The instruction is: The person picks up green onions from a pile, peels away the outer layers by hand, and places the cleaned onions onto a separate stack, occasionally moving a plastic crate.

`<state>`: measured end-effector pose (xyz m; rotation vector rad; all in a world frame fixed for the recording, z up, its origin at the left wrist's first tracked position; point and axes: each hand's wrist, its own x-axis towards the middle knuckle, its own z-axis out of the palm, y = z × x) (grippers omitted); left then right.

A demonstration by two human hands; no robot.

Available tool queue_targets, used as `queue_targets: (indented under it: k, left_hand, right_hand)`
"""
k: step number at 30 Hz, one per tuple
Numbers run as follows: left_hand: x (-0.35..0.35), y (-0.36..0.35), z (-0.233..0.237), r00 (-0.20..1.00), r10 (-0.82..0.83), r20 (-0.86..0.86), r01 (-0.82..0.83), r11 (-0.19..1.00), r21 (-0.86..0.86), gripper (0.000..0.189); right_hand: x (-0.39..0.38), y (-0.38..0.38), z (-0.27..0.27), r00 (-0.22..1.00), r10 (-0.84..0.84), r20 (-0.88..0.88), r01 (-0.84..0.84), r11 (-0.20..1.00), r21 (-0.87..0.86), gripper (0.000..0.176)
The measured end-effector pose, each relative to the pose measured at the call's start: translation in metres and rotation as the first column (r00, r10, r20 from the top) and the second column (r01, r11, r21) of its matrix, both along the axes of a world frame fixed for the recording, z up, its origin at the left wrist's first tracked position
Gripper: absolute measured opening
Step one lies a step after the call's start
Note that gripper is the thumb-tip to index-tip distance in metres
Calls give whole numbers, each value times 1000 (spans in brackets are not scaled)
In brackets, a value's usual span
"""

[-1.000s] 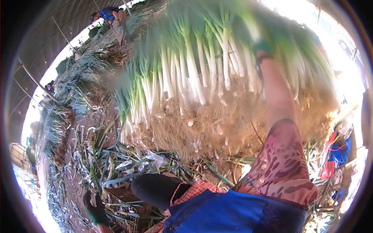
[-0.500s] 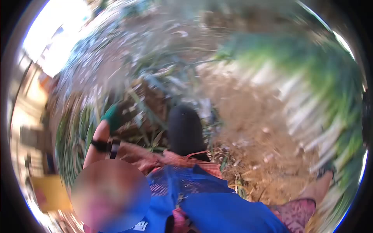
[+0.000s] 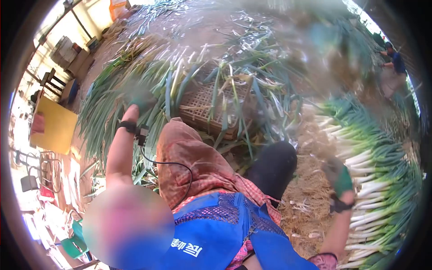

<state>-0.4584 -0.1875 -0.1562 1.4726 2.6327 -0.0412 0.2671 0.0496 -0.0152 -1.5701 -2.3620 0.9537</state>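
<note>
My left hand [image 3: 139, 96], in a green glove, is over a heap of untrimmed green onions [image 3: 105, 112]. Its fingers are smeared and blend into the leaves. My right hand [image 3: 338, 177], in a grey and green glove, is low over the root-strewn ground, beside the white ends of a long row of clean green onions [image 3: 371, 184]. Blur hides how its fingers are set. A plastic crate [image 3: 209, 105] with loose green onions lying across it is in front of my knees.
Roots and peelings cover the ground [image 3: 303, 198] by my right leg. A yellow board [image 3: 54, 123], a metal-framed chair [image 3: 49, 171] and containers [image 3: 65, 51] stand at the left. Another person [image 3: 396, 63] is at the far right.
The view has swung to the right and become sharper. My right hand has come in from the right edge to the near side of the clean row. My left hand is still by the heap.
</note>
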Motion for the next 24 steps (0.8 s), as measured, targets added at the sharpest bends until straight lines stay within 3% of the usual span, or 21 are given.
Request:
queue_targets:
  k: [1, 3, 5, 8, 9, 11, 15, 18, 19, 22, 24]
  left_hand:
    - [-17, 5, -22, 998, 53, 20, -53, 998, 25, 34]
    - [-41, 17, -53, 991, 108, 81, -121, 976, 180, 43]
    - [-55, 38, -65, 977, 178, 114, -199, 955, 218, 52]
    - [-102, 74, -123, 960, 210, 187, -244, 953, 181, 67]
    - [-127, 87, -165, 957, 191, 221, -232, 956, 178, 68]
    - [-108, 108, -159, 932, 223, 286, -259, 961, 97, 70]
    - [-79, 152, -163, 892, 264, 367, -275, 961, -24, 67]
    - [-42, 182, -150, 885, 194, 424, -201, 979, -28, 63]
    - [-21, 191, -138, 879, 148, 453, -155, 988, -22, 62]
    - [51, 213, -93, 836, -4, 549, 12, 1000, -11, 59]
    - [94, 219, -73, 788, -97, 608, 121, 993, 0, 57]
  right_hand:
    - [-46, 11, -20, 967, 249, 53, -255, 946, 200, 43]
    - [-134, 18, -37, 873, 488, -4, -466, 836, 290, 42]
    - [-197, 20, -53, 825, 563, -55, -528, 800, 284, 39]
    - [-263, 19, -72, 781, 624, 19, -621, 773, 127, 39]
    - [-278, 21, -81, 777, 629, 24, -629, 774, 68, 40]
    - [-298, 25, -102, 770, 637, 31, -636, 770, -47, 40]
    - [-320, 36, -132, 798, 602, 24, -601, 798, -56, 38]
    - [-334, 50, -157, 884, 462, -74, -465, 852, -239, 38]
    - [-346, 54, -159, 914, 367, -173, -405, 817, -410, 39]
    - [-379, 70, -192, 890, 270, -368, -434, 752, -497, 50]
    - [-406, 80, -227, 864, 21, -503, -414, 599, -685, 45]
